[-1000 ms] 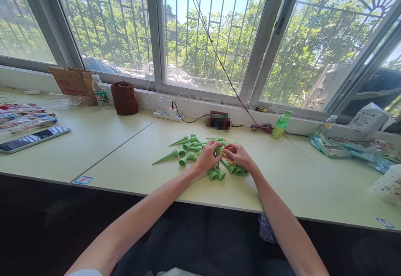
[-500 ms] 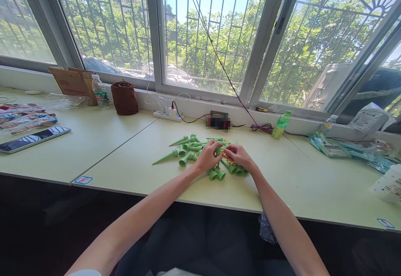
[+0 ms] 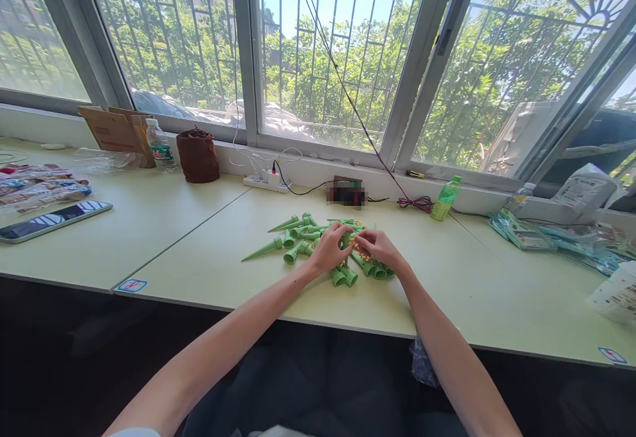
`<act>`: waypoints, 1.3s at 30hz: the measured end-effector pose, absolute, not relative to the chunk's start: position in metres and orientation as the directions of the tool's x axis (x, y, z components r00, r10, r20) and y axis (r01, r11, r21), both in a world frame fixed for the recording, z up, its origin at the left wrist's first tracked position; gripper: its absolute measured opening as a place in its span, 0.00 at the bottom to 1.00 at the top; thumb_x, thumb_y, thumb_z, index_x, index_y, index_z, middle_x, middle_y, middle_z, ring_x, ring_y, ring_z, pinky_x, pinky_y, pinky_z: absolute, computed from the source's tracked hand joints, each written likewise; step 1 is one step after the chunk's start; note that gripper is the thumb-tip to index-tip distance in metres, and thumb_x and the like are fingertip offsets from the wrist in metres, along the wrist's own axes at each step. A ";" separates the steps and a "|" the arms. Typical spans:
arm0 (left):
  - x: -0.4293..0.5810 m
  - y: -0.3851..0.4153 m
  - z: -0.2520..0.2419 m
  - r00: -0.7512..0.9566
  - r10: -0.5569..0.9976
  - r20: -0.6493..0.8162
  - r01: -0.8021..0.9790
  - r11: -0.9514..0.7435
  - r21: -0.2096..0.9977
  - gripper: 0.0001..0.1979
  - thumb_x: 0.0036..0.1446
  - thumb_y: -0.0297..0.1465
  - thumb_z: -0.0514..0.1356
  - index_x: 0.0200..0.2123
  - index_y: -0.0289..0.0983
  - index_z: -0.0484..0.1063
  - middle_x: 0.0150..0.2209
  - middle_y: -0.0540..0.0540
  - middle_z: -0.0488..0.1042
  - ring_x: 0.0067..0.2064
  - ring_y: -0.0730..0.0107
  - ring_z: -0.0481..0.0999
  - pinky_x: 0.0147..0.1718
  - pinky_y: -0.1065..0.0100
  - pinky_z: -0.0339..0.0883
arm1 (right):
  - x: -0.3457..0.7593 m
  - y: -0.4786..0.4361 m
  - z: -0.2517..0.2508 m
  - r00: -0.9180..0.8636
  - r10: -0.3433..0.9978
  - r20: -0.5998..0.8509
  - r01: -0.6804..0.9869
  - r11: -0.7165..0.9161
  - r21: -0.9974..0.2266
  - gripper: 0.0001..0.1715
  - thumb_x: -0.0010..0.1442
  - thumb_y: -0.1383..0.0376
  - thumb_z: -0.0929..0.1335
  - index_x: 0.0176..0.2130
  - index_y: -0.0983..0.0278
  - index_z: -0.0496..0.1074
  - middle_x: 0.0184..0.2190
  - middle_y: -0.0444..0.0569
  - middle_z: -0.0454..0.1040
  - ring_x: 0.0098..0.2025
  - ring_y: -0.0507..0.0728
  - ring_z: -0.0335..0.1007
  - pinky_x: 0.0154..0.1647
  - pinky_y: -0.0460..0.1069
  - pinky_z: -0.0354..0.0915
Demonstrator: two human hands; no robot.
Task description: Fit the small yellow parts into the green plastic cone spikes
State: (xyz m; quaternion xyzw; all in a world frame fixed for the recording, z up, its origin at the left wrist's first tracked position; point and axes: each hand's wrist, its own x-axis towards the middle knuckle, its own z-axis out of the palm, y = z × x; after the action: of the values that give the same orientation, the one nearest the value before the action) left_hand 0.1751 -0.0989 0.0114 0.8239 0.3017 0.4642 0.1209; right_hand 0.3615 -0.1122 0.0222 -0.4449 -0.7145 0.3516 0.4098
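Over a heap of green plastic spikes, my left hand (image 3: pixel 331 249) is closed around one green plastic spike (image 3: pixel 346 239), held roughly upright. My right hand (image 3: pixel 379 247) is just to its right, thumb and fingertips pinched together close to that spike; whatever they hold is too small to name. Small yellow pieces (image 3: pixel 368 255) lie scattered beneath and between both hands. Loose green spikes (image 3: pixel 263 249) with hollow, collared ends spread out on the left of the heap, and several open ends (image 3: pixel 344 277) point toward me below my hands.
The pale table (image 3: pixel 209 251) runs along the window. At the back stand a power strip (image 3: pixel 267 182), a brown bag (image 3: pixel 197 155), a water bottle (image 3: pixel 159 145) and a green bottle (image 3: pixel 446 198). A phone (image 3: pixel 55 221) lies left; plastic packets (image 3: pixel 527 230) lie right.
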 end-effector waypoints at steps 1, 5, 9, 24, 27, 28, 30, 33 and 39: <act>0.175 -0.099 0.012 0.387 0.607 0.695 0.385 -0.791 0.476 0.13 0.54 0.27 0.61 0.44 0.38 0.71 0.40 0.47 0.67 0.26 0.78 0.66 0.32 0.70 0.66 | 0.361 -0.113 0.023 -0.263 0.926 0.272 0.331 0.351 -0.876 0.21 0.55 0.48 0.69 0.32 0.64 0.71 0.20 0.44 0.69 0.22 0.52 0.63 0.23 0.47 0.59; 0.175 -0.100 0.012 0.382 0.596 0.706 0.387 -0.797 0.464 0.13 0.54 0.27 0.61 0.44 0.38 0.71 0.40 0.47 0.67 0.29 0.76 0.68 0.33 0.69 0.67 | 0.360 -0.114 0.023 -0.260 0.928 0.267 0.298 0.340 -0.892 0.21 0.52 0.48 0.70 0.33 0.64 0.70 0.21 0.43 0.69 0.22 0.52 0.64 0.24 0.47 0.60; 0.175 -0.100 0.012 0.388 0.600 0.700 0.386 -0.795 0.468 0.13 0.54 0.28 0.61 0.44 0.38 0.71 0.40 0.47 0.67 0.28 0.76 0.67 0.33 0.69 0.67 | 0.361 -0.112 0.022 -0.276 0.923 0.266 0.325 0.351 -0.878 0.23 0.55 0.46 0.68 0.30 0.63 0.70 0.19 0.43 0.68 0.21 0.52 0.62 0.22 0.47 0.58; 0.176 -0.099 0.011 0.388 0.598 0.701 0.379 -0.797 0.470 0.12 0.54 0.28 0.61 0.44 0.38 0.71 0.39 0.47 0.67 0.26 0.78 0.65 0.32 0.70 0.67 | 0.360 -0.115 0.024 -0.288 0.920 0.266 0.326 0.355 -0.876 0.23 0.54 0.46 0.68 0.29 0.63 0.70 0.19 0.43 0.67 0.20 0.51 0.61 0.22 0.47 0.57; 0.176 -0.099 0.011 0.392 0.601 0.696 0.379 -0.795 0.473 0.12 0.54 0.29 0.61 0.44 0.38 0.70 0.40 0.47 0.67 0.26 0.78 0.64 0.32 0.69 0.67 | 0.360 -0.115 0.025 -0.293 0.918 0.268 0.335 0.361 -0.870 0.24 0.55 0.46 0.67 0.27 0.63 0.69 0.18 0.43 0.66 0.19 0.51 0.58 0.20 0.47 0.55; 0.176 -0.100 0.011 0.394 0.603 0.694 0.380 -0.794 0.475 0.12 0.54 0.29 0.61 0.44 0.38 0.70 0.40 0.47 0.67 0.26 0.78 0.64 0.32 0.69 0.67 | 0.360 -0.115 0.025 -0.295 0.916 0.270 0.337 0.365 -0.868 0.24 0.56 0.46 0.67 0.26 0.63 0.68 0.17 0.43 0.65 0.19 0.51 0.58 0.20 0.47 0.55; 0.176 -0.100 0.011 0.396 0.605 0.691 0.380 -0.793 0.477 0.12 0.55 0.29 0.61 0.44 0.38 0.70 0.40 0.47 0.67 0.25 0.78 0.63 0.32 0.69 0.66 | 0.360 -0.115 0.025 -0.296 0.915 0.273 0.342 0.369 -0.864 0.24 0.56 0.46 0.67 0.25 0.63 0.68 0.17 0.42 0.65 0.19 0.50 0.57 0.20 0.47 0.54; 0.176 -0.100 0.012 0.392 0.609 0.690 0.379 -0.790 0.482 0.12 0.54 0.29 0.61 0.44 0.38 0.70 0.39 0.47 0.67 0.26 0.78 0.63 0.33 0.68 0.66 | 0.360 -0.115 0.024 -0.286 0.919 0.270 0.341 0.361 -0.868 0.22 0.55 0.47 0.68 0.27 0.63 0.69 0.18 0.43 0.66 0.20 0.51 0.59 0.21 0.47 0.55; 0.176 -0.101 0.012 0.395 0.613 0.685 0.381 -0.787 0.485 0.12 0.54 0.29 0.61 0.44 0.38 0.71 0.40 0.47 0.67 0.27 0.77 0.65 0.33 0.69 0.67 | 0.360 -0.113 0.021 -0.278 0.920 0.275 0.296 0.355 -0.887 0.20 0.53 0.48 0.70 0.31 0.63 0.69 0.20 0.43 0.67 0.21 0.52 0.61 0.22 0.47 0.57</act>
State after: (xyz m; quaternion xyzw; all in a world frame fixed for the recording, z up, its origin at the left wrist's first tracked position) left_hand 0.1758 -0.1011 0.0123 0.8254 0.3010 0.4606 0.1261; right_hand 0.3601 -0.1127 0.0207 -0.4295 -0.7076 0.3717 0.4203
